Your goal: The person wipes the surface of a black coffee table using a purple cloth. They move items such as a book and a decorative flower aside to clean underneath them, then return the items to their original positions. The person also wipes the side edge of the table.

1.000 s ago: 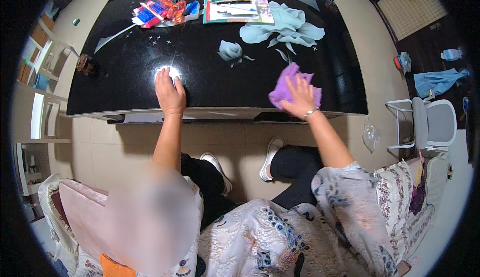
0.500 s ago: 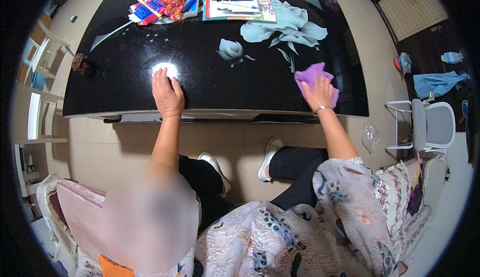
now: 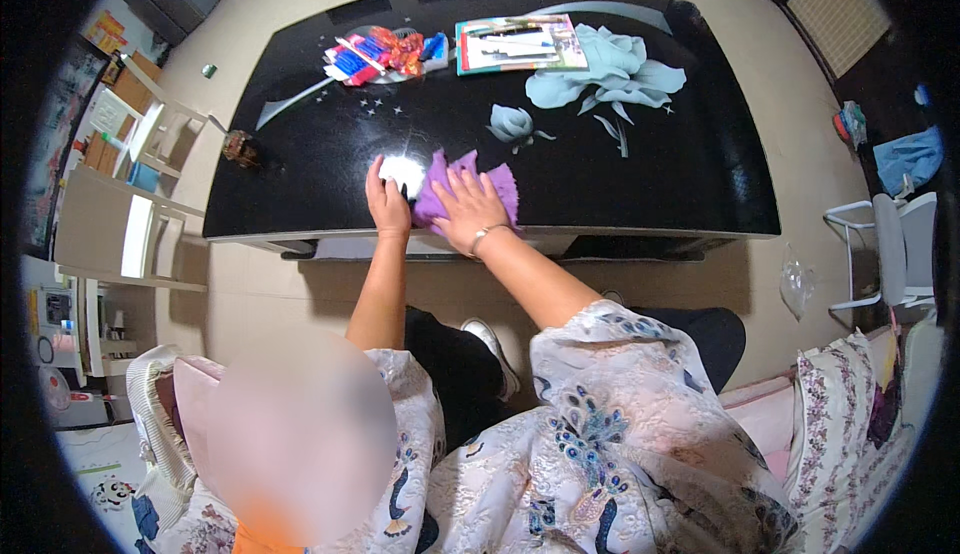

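A purple cloth (image 3: 446, 186) lies crumpled near the front edge of the glossy black table (image 3: 330, 169). My right hand (image 3: 468, 209), a bracelet at its wrist, presses flat on the cloth with fingers stretched out and slightly apart. Just left of the cloth, my left hand (image 3: 388, 204) rests on the tabletop, its fingers apart and nothing in it. A bright light reflection shows on the glass between the two hands.
At the table's back lie a bundle of red and blue packets (image 3: 375, 56) and a booklet (image 3: 480, 59) with pens on top. A brown ornament (image 3: 240, 149) stands at the left edge. A white chair (image 3: 905, 244) is on the right; a clear plastic bag (image 3: 796, 282) lies on the floor.
My right hand has slid the purple cloth leftward along the table's front, up beside my left hand. The whole view has shifted, with the table now further right in it.
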{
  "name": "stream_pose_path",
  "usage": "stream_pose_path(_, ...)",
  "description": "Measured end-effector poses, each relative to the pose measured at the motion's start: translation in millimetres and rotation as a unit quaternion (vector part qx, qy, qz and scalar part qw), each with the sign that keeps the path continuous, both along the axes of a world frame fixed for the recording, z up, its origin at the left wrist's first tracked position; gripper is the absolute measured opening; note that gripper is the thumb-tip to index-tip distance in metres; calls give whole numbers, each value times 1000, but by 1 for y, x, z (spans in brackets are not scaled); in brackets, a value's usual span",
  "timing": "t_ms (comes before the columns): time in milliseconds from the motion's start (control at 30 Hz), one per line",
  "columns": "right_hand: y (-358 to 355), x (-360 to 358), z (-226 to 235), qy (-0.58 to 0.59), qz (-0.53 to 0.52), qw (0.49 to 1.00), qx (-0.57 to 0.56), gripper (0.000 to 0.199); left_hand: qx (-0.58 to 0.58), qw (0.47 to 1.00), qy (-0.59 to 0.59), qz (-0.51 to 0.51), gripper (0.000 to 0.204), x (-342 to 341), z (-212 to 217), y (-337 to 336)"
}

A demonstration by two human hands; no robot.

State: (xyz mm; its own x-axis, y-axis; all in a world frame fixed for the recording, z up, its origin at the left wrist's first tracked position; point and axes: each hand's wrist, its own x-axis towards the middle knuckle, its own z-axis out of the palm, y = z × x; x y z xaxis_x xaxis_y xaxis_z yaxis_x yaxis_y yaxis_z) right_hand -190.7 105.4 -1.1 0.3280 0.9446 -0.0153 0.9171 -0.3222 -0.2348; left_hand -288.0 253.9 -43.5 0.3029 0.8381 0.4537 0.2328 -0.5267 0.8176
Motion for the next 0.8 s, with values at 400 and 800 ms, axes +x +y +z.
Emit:
stream_pose_path(400,-127,85,-7,-117,-76,989,39,71,-34,986,-81,139,44,-93,-6,27)
stream_pose_path(800,66,-43,3,-105,148,983,16,85,-195,925,-285,159,41,-98,39,-22)
